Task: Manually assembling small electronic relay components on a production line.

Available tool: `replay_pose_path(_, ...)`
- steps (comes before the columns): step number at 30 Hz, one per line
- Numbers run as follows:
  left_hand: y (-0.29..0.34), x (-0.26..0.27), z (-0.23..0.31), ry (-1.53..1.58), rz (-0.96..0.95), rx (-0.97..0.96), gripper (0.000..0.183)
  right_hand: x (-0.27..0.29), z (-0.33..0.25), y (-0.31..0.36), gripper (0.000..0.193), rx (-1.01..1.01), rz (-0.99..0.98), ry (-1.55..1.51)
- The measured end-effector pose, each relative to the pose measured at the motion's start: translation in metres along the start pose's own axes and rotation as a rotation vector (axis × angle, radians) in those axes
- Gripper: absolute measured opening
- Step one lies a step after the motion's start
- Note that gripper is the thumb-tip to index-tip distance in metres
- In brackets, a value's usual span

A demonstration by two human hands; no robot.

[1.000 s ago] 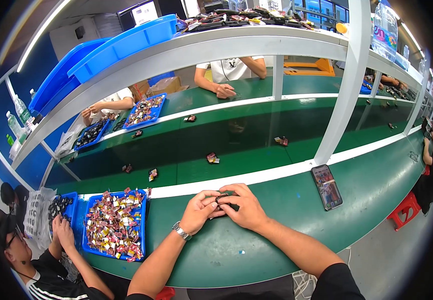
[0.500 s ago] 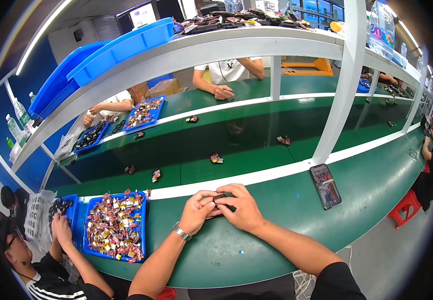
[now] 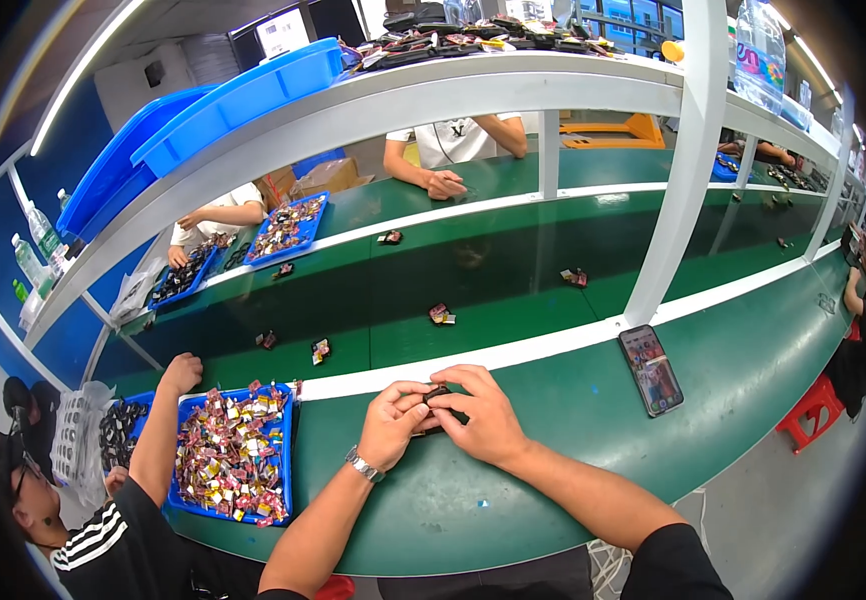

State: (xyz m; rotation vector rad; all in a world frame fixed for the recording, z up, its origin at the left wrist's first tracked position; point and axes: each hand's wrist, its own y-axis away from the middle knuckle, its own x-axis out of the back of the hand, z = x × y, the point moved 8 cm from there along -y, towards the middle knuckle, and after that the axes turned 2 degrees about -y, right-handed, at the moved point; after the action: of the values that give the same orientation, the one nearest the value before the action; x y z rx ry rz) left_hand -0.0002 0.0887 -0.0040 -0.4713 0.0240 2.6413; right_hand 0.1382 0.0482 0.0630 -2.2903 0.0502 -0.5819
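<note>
My left hand (image 3: 391,424) and my right hand (image 3: 480,417) meet over the near green worktop. Between them is a small black plastic part (image 3: 435,394), pinched by the fingertips of both hands. Its lower portion and whatever lies beneath it are mostly covered by my fingers, and its exact kind is too small to make out. A metal-banded watch (image 3: 363,463) circles my left wrist. Just left of my left forearm stands a blue tray (image 3: 289,470) heaped with small pink, white and yellow pieces (image 3: 233,450).
Small component clusters (image 3: 442,315) ride on the dark green belt (image 3: 393,280) beyond a white rail. A phone (image 3: 651,370) lies at right. A white post (image 3: 681,190) and shelf (image 3: 403,95) rise ahead. At left, a co-worker's arm (image 3: 161,430) reaches over; others sit across.
The clusters on the belt have shifted slightly right. The co-worker at left has stretched an arm toward the belt. My hands keep nearly the same place and grip.
</note>
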Motion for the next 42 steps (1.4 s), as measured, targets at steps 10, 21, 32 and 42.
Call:
replay_pose_path(10,0.001,0.003,0.003,-0.052,0.081,0.004,0.024,0.003,-0.007,-0.006,0.017,0.082,0.014,-0.037)
replay_pose_path(21,0.001,0.000,0.002,0.012,0.085,-0.022,0.023,0.003,-0.003,-0.002,0.016,0.024,0.030,0.002)
replay_pose_path(32,0.002,-0.002,0.001,-0.029,0.098,-0.003,0.024,0.003,0.007,0.000,0.014,-0.047,0.031,-0.046)
replay_pose_path(42,0.001,0.006,0.007,-0.109,0.136,-0.014,0.024,-0.002,0.001,-0.007,0.021,-0.030,-0.074,-0.062)
